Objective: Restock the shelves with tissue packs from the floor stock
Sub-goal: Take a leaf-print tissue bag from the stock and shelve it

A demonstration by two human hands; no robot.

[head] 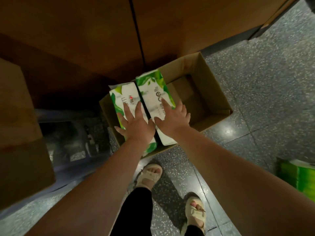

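Two white-and-green tissue packs lie side by side over an open cardboard box (213,92) on the floor. Their near ends reach past the box's front wall. My left hand (136,123) lies spread on the left tissue pack (124,92), little finger over its left edge and thumb down in the gap between the packs. My right hand (172,116) holds the right tissue pack (151,86), thumb at its left side and outer fingers curled over its right edge. The right pack sits a little higher and tilted. The right part of the box interior shows bare cardboard.
Brown wooden panels (85,40) rise just behind the box. A large cardboard box (17,133) stands at the left with a dark crate (68,138) beside it. Another green pack (296,179) lies at the right edge. My sandalled feet (150,174) stand on speckled floor.
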